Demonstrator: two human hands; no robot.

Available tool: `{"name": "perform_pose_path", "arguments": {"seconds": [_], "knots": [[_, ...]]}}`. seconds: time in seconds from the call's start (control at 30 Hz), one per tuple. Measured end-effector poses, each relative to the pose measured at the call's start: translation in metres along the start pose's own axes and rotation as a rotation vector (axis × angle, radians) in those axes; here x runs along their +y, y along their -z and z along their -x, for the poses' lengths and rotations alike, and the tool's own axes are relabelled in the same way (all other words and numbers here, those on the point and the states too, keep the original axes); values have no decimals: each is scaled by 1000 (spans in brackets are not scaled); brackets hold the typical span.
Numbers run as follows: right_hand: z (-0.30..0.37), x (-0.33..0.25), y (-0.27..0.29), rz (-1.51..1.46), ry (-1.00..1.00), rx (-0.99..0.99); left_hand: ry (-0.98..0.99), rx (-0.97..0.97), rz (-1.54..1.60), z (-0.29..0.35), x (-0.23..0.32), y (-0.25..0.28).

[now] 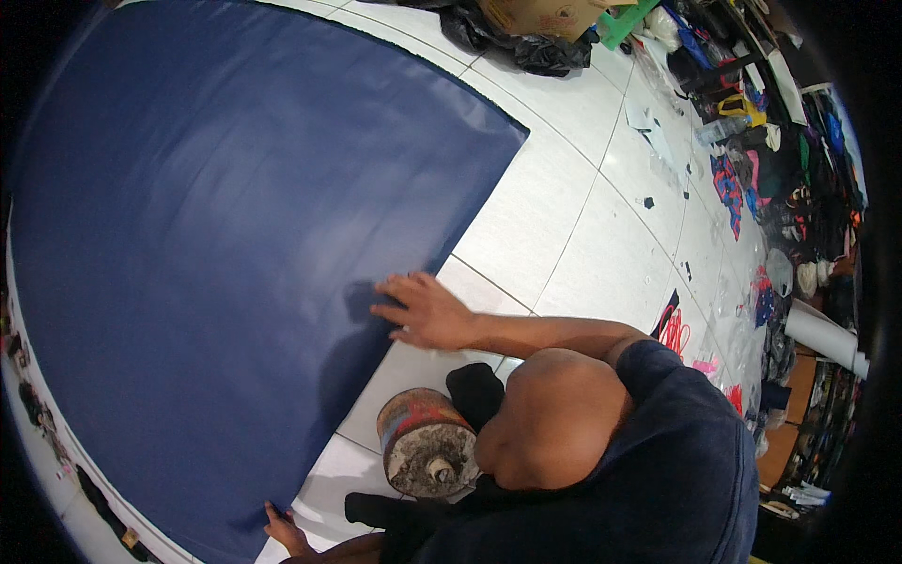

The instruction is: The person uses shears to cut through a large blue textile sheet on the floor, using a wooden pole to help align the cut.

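Note:
A large dark blue sheet point(216, 235) with a smooth sheen, perhaps coated fabric, lies spread over the floor. My right hand point(427, 312) reaches in from the right over its near edge, fingers spread and holding nothing; a shadow falls beside the fingertips. At the sheet's lower corner is my left hand point(287, 533), partly cut off by the frame, with a finger stretched onto the edge. Between my arms, beside my bent bare knee point(564, 414), stands a round can-like block point(427, 446) with a rough grey top and a short stub in its middle.
White floor tiles point(540, 202) carry small dark scraps. Red cord point(672, 329) lies to the right. Piled cloth and bags point(752, 179) line the right side, with a white roll point(827, 338) lower down. A cardboard box point(545, 14) and black plastic point(526, 52) sit at the far side.

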State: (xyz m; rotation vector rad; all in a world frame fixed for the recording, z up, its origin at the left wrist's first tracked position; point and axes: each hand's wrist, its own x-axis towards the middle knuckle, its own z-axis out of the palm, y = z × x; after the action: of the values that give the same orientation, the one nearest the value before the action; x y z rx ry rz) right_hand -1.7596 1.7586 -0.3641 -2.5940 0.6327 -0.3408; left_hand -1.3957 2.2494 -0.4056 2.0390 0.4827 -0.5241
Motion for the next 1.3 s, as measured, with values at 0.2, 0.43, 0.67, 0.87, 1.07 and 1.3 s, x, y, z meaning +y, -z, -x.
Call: {"name": "perform_pose_path", "arguments": {"seconds": [0.2,0.43,0.67,0.87,1.07,1.3], "knots": [[4,-10,-7,121,-84,-191,-11,75,-4,-2,2,-4],[1,-11,-6,191,-26,-192,-87,71,16,5,-9,-10],[-23,-5,8,134,87,-466,111,49,387,5,-3,17],[-74,-30,34,230,-36,-976,-216,523,795,-116,-28,144],[-92,-53,44,391,-115,-1257,-350,702,624,-142,-7,204],[-84,-56,59,389,-208,-1230,-710,951,-277,-110,52,189]]}}
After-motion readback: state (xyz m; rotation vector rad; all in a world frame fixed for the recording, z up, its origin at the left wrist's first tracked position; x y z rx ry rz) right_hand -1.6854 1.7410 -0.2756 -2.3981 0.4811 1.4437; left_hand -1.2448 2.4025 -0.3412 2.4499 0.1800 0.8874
